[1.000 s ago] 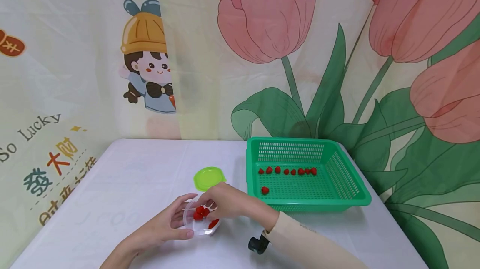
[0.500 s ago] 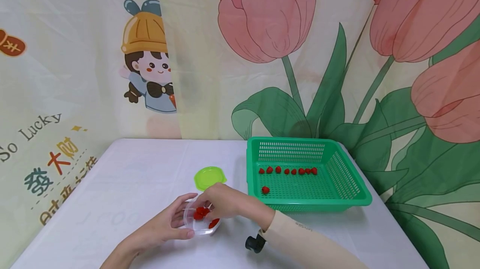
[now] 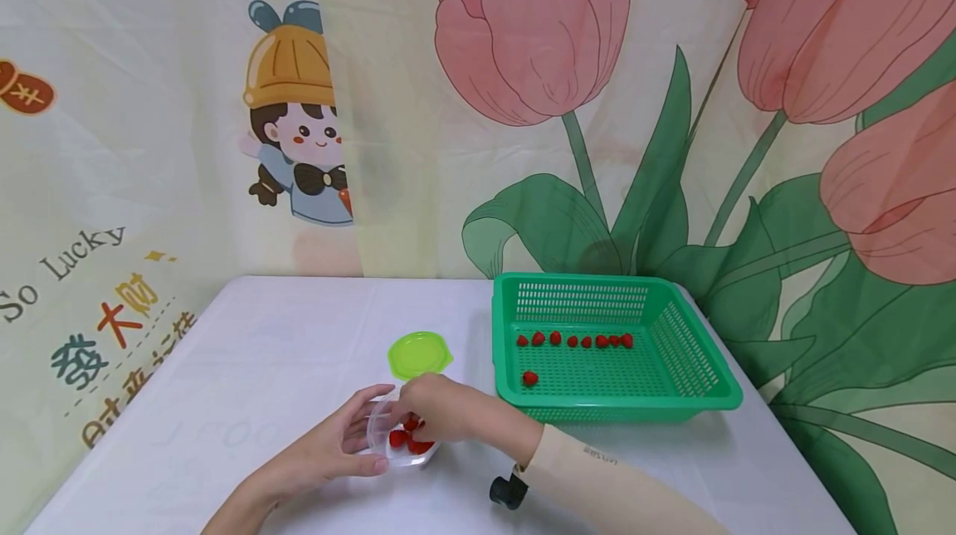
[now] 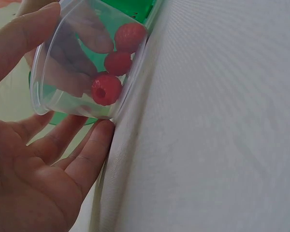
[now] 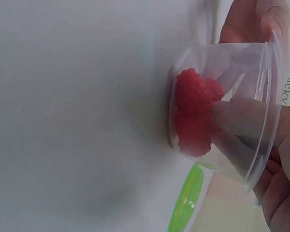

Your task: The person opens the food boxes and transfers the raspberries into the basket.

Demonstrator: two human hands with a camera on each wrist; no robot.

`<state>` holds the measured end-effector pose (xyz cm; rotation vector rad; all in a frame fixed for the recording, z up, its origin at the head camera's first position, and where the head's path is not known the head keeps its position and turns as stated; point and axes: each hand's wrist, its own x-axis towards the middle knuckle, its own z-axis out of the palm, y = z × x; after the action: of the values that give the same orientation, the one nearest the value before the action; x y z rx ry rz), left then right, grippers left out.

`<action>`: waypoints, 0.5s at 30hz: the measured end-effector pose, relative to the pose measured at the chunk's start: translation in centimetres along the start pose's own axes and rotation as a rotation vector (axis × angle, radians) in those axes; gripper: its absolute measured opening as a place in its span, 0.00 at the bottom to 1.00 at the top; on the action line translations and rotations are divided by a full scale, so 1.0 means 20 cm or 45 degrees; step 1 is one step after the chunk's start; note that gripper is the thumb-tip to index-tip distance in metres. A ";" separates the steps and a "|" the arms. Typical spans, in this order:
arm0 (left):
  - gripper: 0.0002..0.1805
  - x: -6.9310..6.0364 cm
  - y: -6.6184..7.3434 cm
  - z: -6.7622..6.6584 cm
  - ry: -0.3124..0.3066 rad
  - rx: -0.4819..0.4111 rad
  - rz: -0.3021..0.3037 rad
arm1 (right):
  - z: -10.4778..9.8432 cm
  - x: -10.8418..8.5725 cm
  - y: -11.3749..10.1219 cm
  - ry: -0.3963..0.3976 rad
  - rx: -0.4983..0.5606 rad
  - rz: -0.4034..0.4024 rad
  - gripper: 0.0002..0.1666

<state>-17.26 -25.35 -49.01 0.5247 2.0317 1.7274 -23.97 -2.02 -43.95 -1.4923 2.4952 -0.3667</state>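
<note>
A clear plastic tub [image 3: 379,434] with several raspberries [image 3: 397,438] stands on the table, its side gripped between the thumb and curved fingers of my left hand [image 3: 321,448]. My right hand [image 3: 448,409] reaches over the rim, fingers down inside. In the left wrist view, its thumb and fingers are spread beside the raspberries [image 4: 106,89], with a gap between the tips. The right wrist view shows a fingertip against the berries [image 5: 193,96] at the tub's bottom. Whether any berry is grasped stays partly hidden in the head view.
Just behind the tub lies a lime green lid [image 3: 419,355]. To the right is a green basket [image 3: 612,413], holding a row of several raspberries [image 3: 556,338] toward the back and one raspberry [image 3: 529,378] nearer the front left. A patterned cloth hangs behind the table.
My right hand has shifted slightly within the tub, and the raspberries under it have changed position. My left hand keeps its grip in the same place.
</note>
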 end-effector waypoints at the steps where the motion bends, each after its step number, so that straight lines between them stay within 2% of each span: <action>1: 0.51 0.00 0.00 0.00 -0.001 -0.003 -0.001 | 0.00 0.00 0.00 0.001 -0.019 -0.008 0.19; 7: 0.52 0.00 -0.01 0.00 -0.001 0.002 0.005 | 0.01 0.00 0.00 0.006 -0.074 -0.059 0.16; 15: 0.51 0.00 -0.01 0.00 -0.006 -0.007 0.003 | 0.00 0.00 -0.01 -0.030 -0.065 -0.085 0.15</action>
<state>-17.34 -25.44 -49.21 0.5294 2.0231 1.7316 -23.77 -2.06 -43.84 -1.5933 2.4583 -0.2969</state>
